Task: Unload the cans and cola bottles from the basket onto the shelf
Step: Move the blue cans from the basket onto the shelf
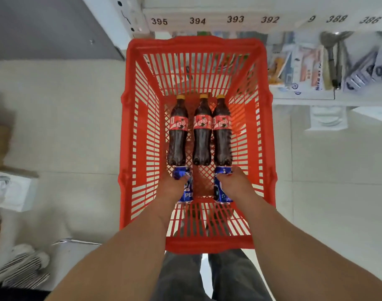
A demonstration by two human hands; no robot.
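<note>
A red plastic basket [266, 135] stands in front of me. On its floor lie three cola bottles side by side with yellow caps pointing away: left [177, 135], middle [202, 135], right [222, 135]. Just below them lie two blue cans. My left hand [171, 187] grips the left can [186, 194]. My right hand [235, 185] grips the right can [220, 196]. Both hands cover much of each can. The white shelf [207, 11] with number labels runs along the top, beyond the basket.
A lower shelf [305, 96] at the right holds packets and hanging ladles [333, 59]. Cardboard and white boxes [10, 190] stand on the floor at the left. A striped cloth and shoes [20, 268] lie at bottom left. My legs are under the basket's near edge.
</note>
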